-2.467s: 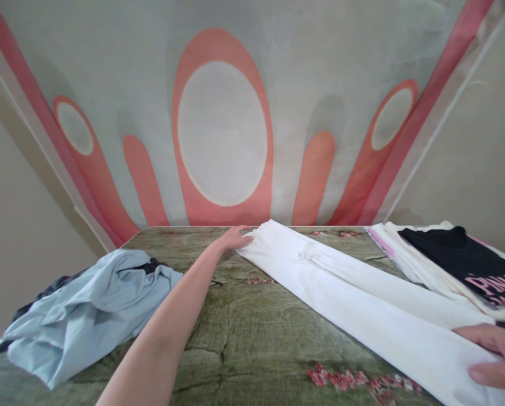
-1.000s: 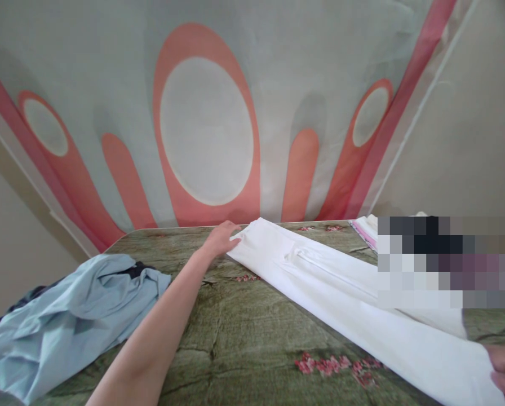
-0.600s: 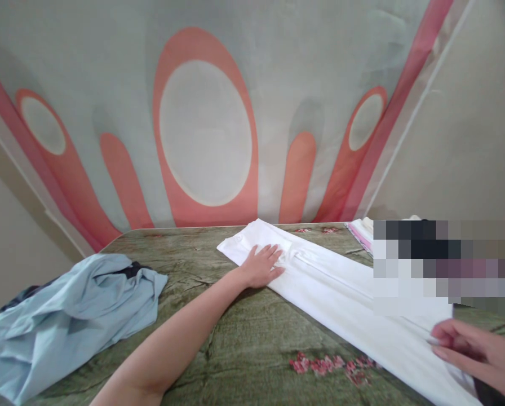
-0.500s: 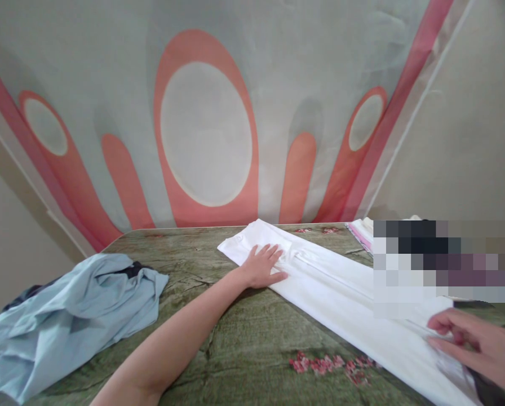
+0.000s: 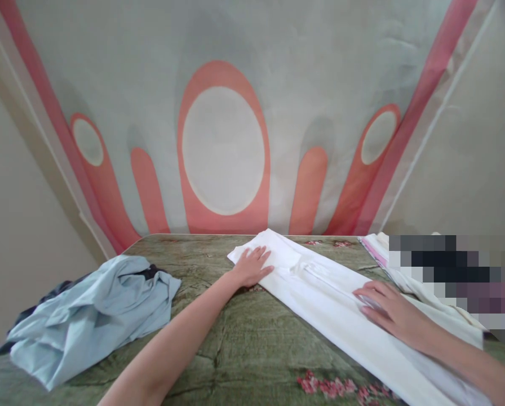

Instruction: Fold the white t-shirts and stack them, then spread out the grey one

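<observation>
A white garment (image 5: pixel 320 299), folded into a long strip, lies slantwise from the back middle of the table to its front right. My left hand (image 5: pixel 252 268) rests flat on its far end, fingers spread. Farther down the strip, my right hand (image 5: pixel 390 313) touches the cloth near a raised lengthwise seam, its fingers and thumb apart. Between the hands, a small bunched bit of white fabric stands up a little. Which kind of garment it is I cannot make out.
A crumpled light blue garment (image 5: pixel 96 316) lies on the left, with dark cloth (image 5: pixel 56 296) under it. More pale clothes (image 5: pixel 377 248) sit at the back right, partly blurred out. The table has a green cover (image 5: pixel 235 349) with pink flowers; a patterned wall sheet (image 5: pixel 222 152) rises behind.
My right hand has moved from the near right end up and left along the white garment. My left hand has shifted slightly toward the garment's far end. The view has tilted a little.
</observation>
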The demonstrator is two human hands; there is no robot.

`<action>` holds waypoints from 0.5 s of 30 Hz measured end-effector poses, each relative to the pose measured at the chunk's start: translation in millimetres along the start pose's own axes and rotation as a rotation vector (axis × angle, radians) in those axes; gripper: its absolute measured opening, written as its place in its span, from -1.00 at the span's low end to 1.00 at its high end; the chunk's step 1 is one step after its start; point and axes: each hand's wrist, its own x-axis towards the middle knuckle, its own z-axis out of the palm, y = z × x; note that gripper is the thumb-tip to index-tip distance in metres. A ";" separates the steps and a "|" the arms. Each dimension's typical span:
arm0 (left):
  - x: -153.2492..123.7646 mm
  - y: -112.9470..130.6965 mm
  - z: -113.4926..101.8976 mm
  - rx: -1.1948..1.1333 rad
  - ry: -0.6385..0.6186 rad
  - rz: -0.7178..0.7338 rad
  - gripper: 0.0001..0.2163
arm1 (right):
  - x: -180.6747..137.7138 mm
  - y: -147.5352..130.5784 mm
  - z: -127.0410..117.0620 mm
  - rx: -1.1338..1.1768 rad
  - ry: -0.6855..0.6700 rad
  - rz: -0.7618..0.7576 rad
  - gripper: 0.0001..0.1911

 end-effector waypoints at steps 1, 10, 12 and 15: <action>0.0 -12.4 -0.3 0.014 0.009 -0.033 -0.42 | -1.6 3.6 4.2 -0.022 0.021 0.000 -0.61; -13.6 -27.5 -1.8 0.104 0.148 -0.387 -0.50 | -7.8 11.4 16.0 -0.075 0.066 0.002 -0.61; -23.1 -10.0 0.8 0.111 0.156 -0.343 -0.52 | -4.8 7.2 10.3 -0.044 0.048 -0.001 -0.61; -35.4 9.8 4.6 0.093 0.105 -0.264 -0.53 | 3.5 -0.7 -3.7 0.053 -0.054 0.000 -0.62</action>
